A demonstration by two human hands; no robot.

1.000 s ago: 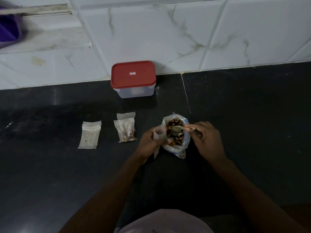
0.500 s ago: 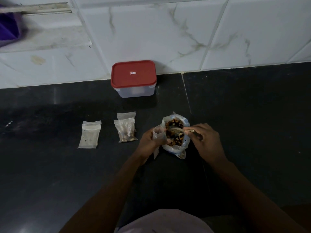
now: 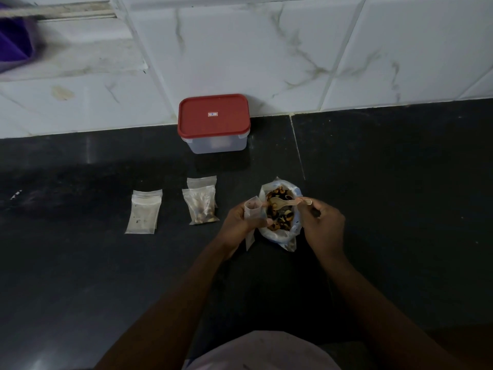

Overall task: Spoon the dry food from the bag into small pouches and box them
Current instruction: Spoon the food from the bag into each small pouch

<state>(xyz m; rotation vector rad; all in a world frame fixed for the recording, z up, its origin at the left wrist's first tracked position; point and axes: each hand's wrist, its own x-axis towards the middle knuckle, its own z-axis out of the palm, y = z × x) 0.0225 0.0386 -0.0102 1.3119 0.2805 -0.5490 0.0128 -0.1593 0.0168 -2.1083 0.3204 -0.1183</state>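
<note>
One open bag [image 3: 292, 232] of dry food [image 3: 280, 218], box [image 3: 218, 143] lidded, left fingers [image 3: 261, 223] hold pouch [image 3: 252, 210], right fingers [image 3: 306, 210] pinch spoon [image 3: 282, 202]

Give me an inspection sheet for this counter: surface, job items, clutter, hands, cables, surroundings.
Surface: black counter, dark, with a seam running back to the wall.
Job's things: open bag of dry food; spoon over its mouth; box by the wall, red lid on; filled pouches; flat pouches to their left.
Clutter: nothing seen.
Hands: left hand holds an open pouch beside the bag; right hand holds the spoon.
Cables: nothing seen.
Surroundings: white tiled wall; blurred purple object top left.
</note>
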